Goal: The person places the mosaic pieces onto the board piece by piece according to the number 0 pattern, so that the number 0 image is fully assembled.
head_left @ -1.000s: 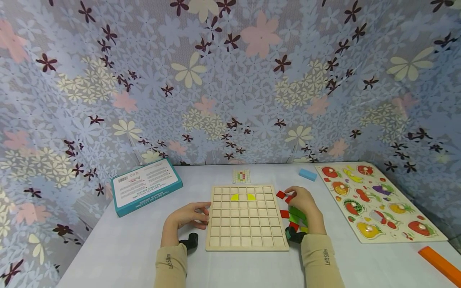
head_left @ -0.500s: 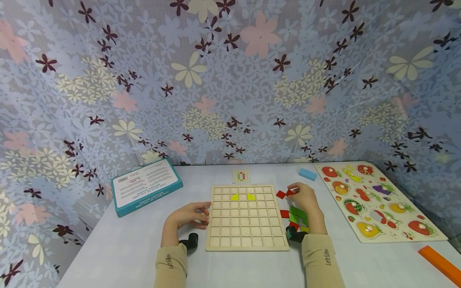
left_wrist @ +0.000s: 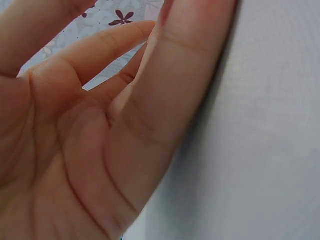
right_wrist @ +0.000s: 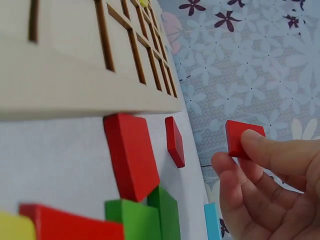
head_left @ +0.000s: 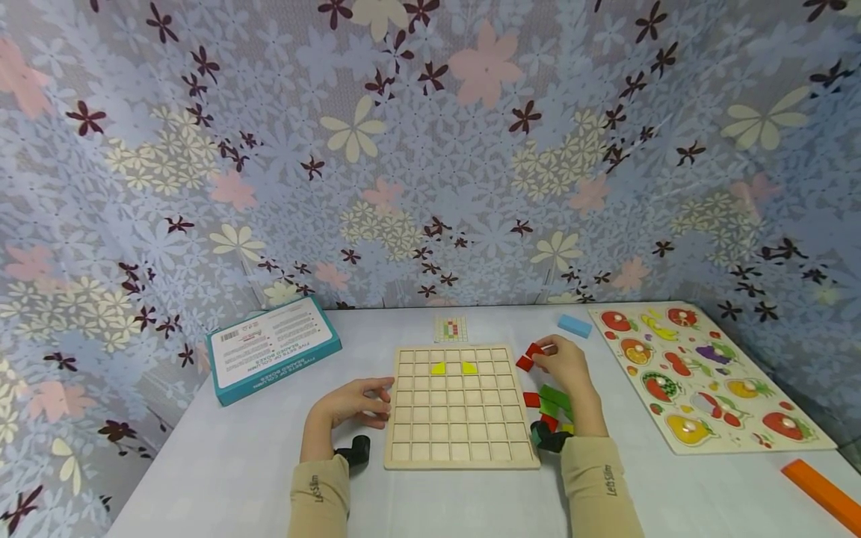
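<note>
Now right hand (head_left: 566, 365), shifted slightly far and left, pinches red tile (right_wrist: 235, 140) between thumb and fingers, raised off worktop (head_left: 366, 344), just right of grid board (head_left: 457, 415): picked up, apparently, not placed. Left hand (head_left: 353, 401) unchanged by board's left edge, loosely bent, holding nothing.
</note>
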`<state>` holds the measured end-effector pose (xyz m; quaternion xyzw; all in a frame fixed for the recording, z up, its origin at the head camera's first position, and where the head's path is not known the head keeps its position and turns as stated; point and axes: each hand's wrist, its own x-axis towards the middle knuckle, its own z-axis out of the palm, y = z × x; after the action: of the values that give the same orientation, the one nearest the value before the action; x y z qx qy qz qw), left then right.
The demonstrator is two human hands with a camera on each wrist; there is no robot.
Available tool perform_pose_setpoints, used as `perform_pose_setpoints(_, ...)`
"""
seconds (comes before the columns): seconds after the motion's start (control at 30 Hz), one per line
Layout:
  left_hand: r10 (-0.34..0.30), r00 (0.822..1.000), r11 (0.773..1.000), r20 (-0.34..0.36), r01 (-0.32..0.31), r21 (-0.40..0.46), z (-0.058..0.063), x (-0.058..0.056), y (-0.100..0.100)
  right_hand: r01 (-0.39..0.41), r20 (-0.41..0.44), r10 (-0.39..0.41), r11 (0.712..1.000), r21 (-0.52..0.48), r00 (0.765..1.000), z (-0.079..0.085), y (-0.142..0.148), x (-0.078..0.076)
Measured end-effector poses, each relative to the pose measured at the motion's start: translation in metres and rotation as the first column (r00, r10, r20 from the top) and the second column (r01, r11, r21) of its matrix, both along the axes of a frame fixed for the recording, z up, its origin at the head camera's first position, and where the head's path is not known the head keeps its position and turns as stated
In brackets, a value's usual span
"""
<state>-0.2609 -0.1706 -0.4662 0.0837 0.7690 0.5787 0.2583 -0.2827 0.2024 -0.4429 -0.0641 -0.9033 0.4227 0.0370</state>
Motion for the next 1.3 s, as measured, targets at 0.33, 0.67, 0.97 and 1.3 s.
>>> perform_pose_setpoints(0.33, -0.001, 1.0, 1.0, 0.0, 0.001, 0.001, 0.0, 0.0, 0.0, -0.026, -0.066, 0.026, 1.0, 0.004, 0.998, 0.003, -0.006, 0.001)
perform_pose_setpoints(0.67, 0.001, 1.0, 1.0, 0.005, -0.001, 0.004, 0.003, 0.002, 0.002, -0.057, -0.104, 0.056, 0.998, -0.006, 0.993, 0.005, -0.018, 0.002)
perform_pose_setpoints(0.97, -0.002, 1.0, 1.0, 0.001, 0.002, 0.008, 0.004, 0.003, 0.002, -0.101, -0.148, 0.093, 0.994, -0.052, 0.985, 0.004, -0.033, 0.001)
perform_pose_setpoints(1.3, -0.003, 1.0, 1.0, -0.006, 0.003, 0.002, 0.002, 0.001, 0.0, -0.17, -0.131, 0.162, 0.984, -0.05, 0.978, 0.007, -0.045, 0.0)
